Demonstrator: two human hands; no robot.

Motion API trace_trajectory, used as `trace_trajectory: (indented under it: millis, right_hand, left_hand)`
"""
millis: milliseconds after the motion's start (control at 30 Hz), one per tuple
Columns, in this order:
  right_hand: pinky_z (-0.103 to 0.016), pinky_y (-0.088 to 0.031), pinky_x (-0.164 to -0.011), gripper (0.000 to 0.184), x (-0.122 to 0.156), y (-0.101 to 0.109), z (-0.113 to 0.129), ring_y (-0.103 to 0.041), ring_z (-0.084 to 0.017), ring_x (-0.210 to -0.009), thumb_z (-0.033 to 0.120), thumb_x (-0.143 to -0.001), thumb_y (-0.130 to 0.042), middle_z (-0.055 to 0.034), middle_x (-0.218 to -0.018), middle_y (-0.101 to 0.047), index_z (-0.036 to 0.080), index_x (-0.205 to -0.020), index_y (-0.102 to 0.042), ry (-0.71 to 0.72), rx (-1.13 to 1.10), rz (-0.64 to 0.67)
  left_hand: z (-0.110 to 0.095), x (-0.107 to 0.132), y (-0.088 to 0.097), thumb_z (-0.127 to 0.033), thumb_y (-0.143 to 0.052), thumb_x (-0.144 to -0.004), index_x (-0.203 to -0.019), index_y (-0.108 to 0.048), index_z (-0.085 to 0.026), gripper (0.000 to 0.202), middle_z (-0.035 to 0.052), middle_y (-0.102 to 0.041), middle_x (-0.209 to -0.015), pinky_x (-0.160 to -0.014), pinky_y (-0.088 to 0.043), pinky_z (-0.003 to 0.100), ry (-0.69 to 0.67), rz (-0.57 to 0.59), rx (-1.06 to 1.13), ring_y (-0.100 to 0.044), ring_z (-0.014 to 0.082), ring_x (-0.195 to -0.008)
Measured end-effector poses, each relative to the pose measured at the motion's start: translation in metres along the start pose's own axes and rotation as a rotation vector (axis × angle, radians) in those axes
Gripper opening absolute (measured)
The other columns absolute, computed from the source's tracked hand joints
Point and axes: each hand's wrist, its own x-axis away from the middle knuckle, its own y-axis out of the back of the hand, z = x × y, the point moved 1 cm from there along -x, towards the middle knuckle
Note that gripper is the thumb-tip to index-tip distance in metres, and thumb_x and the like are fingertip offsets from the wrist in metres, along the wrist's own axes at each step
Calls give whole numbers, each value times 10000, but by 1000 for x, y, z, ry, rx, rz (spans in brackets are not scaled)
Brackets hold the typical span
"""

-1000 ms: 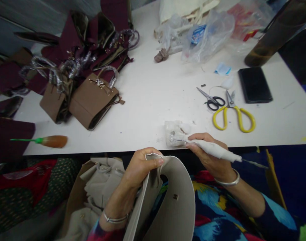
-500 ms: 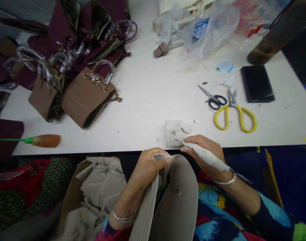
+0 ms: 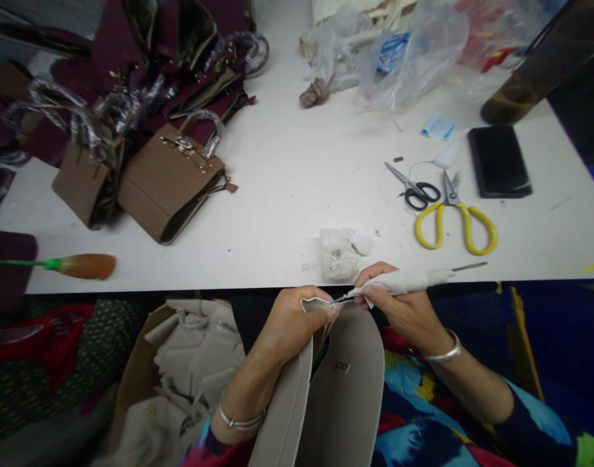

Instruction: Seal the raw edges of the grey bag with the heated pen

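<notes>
The left hand [image 3: 285, 327] pinches the top edge of a pale grey bag [image 3: 350, 408] between thumb and fingers. The bag hangs below and to the right of that hand, smooth and matte, with a broad rounded flap, a thin light line along its rim and a small gold-toned metal fitting on the flap. Its gathered edge makes a wavy fold under the thumb.

The right hand [image 3: 404, 311] pinches a white-wrapped tool [image 3: 411, 281] between thumb and fingers. The wrapping is slightly ragged; a thin dark tip comes out toward the left hand, at the folded edge by the thumb, and a slim metal blade extends from the other end, to the right of the right hand. Just beyond the right hand, on the white surface [image 3: 277, 194], sits a lumpy whitish block [image 3: 340, 256].
</notes>
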Motion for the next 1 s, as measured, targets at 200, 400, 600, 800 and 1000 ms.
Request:
trace_trajectory:
  millis: [200,400,600,800,1000]
  right_hand:
    - [-260,-469,-614,234,0,-4,-3,-591,-133,-649,415,-1013,-660,-3,-746,-668,191,-948,-672,-49,-25,52]
    - [-267,-455,-643,200,-11,2,6,-578,-130,-666,369,-1011,-650,15,-736,-623,188,-928,-675,5,82,150]
    - [-254,-433,-634,171,-23,6,15,-535,-113,-653,321,-1000,-661,36,-712,-584,191,-889,-668,51,118,269]
    - [-260,-461,-639,182,-11,1,1,-586,-125,-678,339,-1005,-677,16,-747,-633,196,-892,-691,4,-13,211]
    - [-280,-514,-665,156,3,-5,-9,-648,-148,-699,344,-1037,-635,2,-788,-691,221,-961,-695,57,-97,-126]
  left_hand:
    - [2,0,-3,-312,-801,-668,-758,-740,-140,204,2,-665,-643,-598,-396,255,-25,16,34,-533,127,-596]
    - [1,0,-6,-319,-809,-650,-733,-730,-145,208,12,-673,-627,-581,-417,263,-15,30,30,-557,141,-573]
    - [10,-1,-12,-318,-810,-657,-721,-719,-149,202,13,-659,-589,-555,-426,262,-5,61,82,-561,144,-528]
    - [13,-2,-10,-311,-843,-615,-687,-716,-145,222,15,-662,-586,-534,-422,247,12,60,179,-561,134,-516]
    - [14,-5,-2,-285,-879,-559,-654,-733,-132,232,22,-665,-551,-505,-416,232,40,8,296,-558,125,-477]
